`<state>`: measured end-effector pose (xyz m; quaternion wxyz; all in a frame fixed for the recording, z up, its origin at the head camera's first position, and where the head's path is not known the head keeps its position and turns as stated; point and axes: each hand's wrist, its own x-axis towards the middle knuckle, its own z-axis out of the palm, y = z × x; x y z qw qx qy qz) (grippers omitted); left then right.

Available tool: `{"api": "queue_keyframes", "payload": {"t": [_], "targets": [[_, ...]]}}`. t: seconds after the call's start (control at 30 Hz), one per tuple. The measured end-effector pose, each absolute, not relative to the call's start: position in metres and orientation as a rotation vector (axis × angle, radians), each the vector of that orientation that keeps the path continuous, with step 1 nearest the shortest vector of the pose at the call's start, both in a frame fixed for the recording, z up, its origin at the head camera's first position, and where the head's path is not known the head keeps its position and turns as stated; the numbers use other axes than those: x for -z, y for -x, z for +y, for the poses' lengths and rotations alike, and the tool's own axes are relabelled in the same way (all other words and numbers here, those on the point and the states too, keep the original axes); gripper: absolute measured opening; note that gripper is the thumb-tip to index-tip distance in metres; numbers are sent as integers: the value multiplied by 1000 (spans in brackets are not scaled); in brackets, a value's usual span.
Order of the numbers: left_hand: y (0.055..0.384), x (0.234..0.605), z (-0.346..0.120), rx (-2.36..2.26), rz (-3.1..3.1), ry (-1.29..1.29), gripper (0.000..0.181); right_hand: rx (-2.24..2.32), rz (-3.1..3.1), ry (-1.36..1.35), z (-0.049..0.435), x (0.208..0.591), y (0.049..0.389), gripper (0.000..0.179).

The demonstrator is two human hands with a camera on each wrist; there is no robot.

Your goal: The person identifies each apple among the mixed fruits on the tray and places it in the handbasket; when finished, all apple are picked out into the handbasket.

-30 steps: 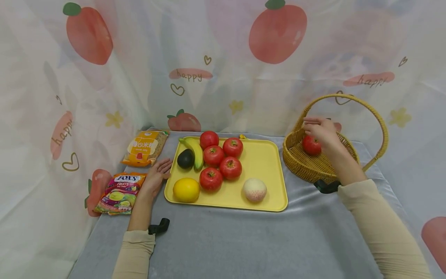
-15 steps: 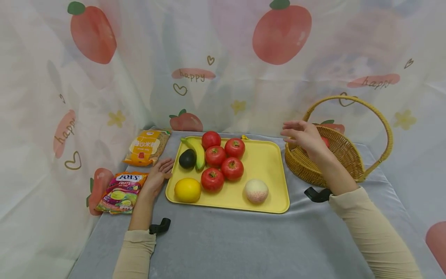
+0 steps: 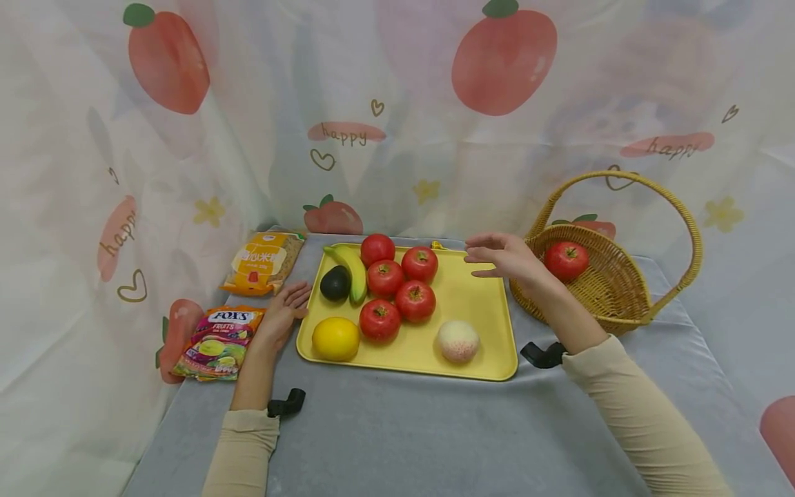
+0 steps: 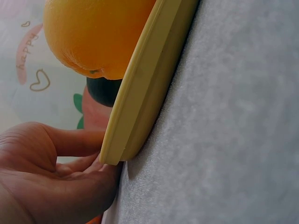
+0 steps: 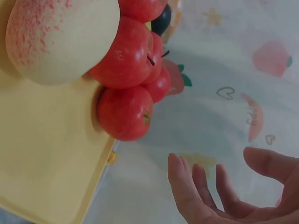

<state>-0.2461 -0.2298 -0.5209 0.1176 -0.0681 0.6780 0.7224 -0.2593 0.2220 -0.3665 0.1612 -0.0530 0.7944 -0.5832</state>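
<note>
Fingers wide, the right hand (image 3: pixel 511 261) is leaving one apple (image 3: pixel 566 261) in the basket (image 3: pixel 611 283), nearing the tray's (image 3: pixel 475 297) far-right corner; the left hand (image 3: pixel 283 312) is lying loose.

Soft, diffuse light leaves faint shadows, and the left wrist view blurs much of the gray cloth (image 4: pixel 238 116).

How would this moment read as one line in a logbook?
Left hand: at left edge of yellow rectangular tray | Right hand: empty, near tray's far right corner | Red round apple: in tan wicker basket
</note>
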Motion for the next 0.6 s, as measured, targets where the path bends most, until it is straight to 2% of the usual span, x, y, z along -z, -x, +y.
{"api": "queue_keyframes", "payload": {"t": [0.6], "targets": [[244, 520, -230, -2120, 1985, 172, 68, 1476, 2106, 175, 191, 390, 276, 51]]}}
